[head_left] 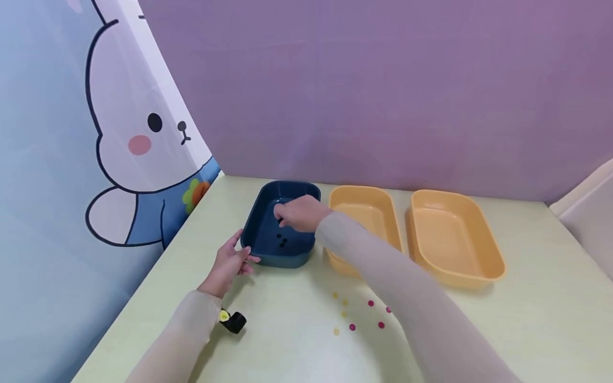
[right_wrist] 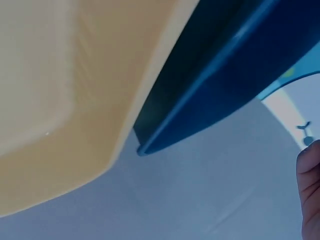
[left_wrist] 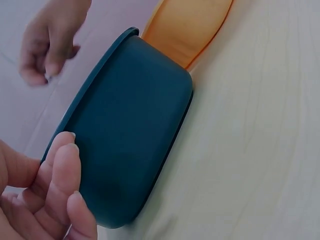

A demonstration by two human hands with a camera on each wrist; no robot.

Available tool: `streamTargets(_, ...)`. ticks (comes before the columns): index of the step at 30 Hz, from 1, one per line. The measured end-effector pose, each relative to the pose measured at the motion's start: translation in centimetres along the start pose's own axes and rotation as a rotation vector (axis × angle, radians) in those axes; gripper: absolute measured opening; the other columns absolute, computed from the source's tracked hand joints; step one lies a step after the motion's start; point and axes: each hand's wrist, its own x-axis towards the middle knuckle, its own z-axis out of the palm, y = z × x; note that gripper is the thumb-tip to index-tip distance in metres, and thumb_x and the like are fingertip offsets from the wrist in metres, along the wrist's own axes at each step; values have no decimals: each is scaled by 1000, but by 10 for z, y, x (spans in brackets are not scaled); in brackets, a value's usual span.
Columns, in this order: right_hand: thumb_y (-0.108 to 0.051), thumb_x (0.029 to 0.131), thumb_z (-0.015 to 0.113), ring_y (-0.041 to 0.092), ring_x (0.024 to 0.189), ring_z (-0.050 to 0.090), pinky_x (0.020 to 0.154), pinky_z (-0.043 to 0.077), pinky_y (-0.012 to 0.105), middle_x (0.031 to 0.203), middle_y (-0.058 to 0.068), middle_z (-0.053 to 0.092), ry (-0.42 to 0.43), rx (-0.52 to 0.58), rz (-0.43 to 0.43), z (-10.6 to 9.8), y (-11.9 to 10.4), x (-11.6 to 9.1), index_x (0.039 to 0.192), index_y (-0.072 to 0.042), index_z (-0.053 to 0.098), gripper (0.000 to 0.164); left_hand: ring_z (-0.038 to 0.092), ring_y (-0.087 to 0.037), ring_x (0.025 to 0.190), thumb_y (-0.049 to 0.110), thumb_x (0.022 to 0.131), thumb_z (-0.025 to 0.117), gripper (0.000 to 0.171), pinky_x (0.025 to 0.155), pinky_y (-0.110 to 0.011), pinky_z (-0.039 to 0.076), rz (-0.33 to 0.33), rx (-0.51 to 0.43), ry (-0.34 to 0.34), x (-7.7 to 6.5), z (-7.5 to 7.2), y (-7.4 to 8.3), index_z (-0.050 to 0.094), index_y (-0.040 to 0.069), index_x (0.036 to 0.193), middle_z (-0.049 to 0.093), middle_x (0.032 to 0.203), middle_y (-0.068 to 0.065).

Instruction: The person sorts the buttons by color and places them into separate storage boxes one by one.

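The left hand [head_left: 230, 263] grips the blue tray [head_left: 280, 260] at its near left corner, with the thumb at the rim and fingertips on the outside wall. The right hand [head_left: 301, 214] is over the blue tray, its fingers bent, pinching a small dark bit [head_left: 281, 221] (too tiny to see well). On the blue tray's floor, below that hand, lie 3 black dots [head_left: 284, 241]. Just right of the blue tray is a near yellow tray [head_left: 361, 205], partly behind the right sleeve [head_left: 383, 266]. Past it is a far yellow tray [head_left: 447, 229]. In front of the blue tray, toward the right, 4 yellow dots [head_left: 336, 332] and 4 pink dots [head_left: 381, 325] show on the table [head_left: 541, 298]. A purple wall [head_left: 383, 90] is behind the blue tray.
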Motion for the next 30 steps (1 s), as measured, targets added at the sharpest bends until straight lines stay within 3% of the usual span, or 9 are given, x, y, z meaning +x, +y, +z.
streamTargets(3,-12,99,54,5,77,61,67,47,21,93,-8,68,-60,38,63,3,3,8,109,-14,54,11,56,-10,47,8,103,42,63,53,-23,45,-8,-2,11,0,2,-2,8,12,155,70,75,-1)
streamTargets(6,-2,98,49,4,88,62,70,47,20,105,-8,68,-128,41,118,5,7,11,110,-13,52,17,57,-10,46,8,102,42,63,52,-23,44,-13,-5,7,1,7,-4,8,12,155,70,75,-1)
streamTargets(15,1,96,51,8,90,61,77,48,23,111,-6,67,-202,34,194,17,19,0,114,-14,53,23,56,-11,45,8,102,42,62,51,-23,43,15,4,-25,1,21,-1,9,11,155,70,75,-2)
streamTargets(25,3,95,49,7,84,60,74,48,24,102,-6,68,-166,12,166,11,12,-6,110,-12,54,22,56,-11,47,9,103,41,63,55,-24,48,-15,17,-23,-5,7,-1,6,13,155,70,78,-2)
streamTargets(30,-4,98,44,7,90,62,76,47,23,110,-5,68,-213,182,246,2,11,-19,114,-13,53,21,57,-11,49,10,103,41,64,58,-24,48,-18,19,-53,-4,0,-2,3,15,155,71,81,-1)
